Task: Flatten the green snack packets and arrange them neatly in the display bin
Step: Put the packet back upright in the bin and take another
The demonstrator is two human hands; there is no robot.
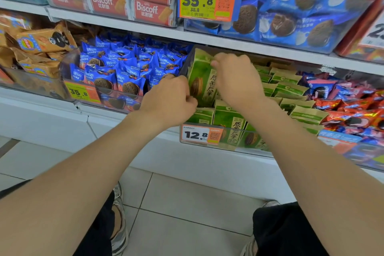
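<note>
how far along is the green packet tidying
Done: green packets at the right of the display bin stand in neat rows. In hand: left hand and right hand hold one tall packet upright at its left. Left: setting it down, then the looser front packets.

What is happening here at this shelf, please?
A person is sorting snack packets. The left hand and the right hand both hold one green packet upright at the left end of the display bin. The other green packets lie in rows in the bin, to its right.
</note>
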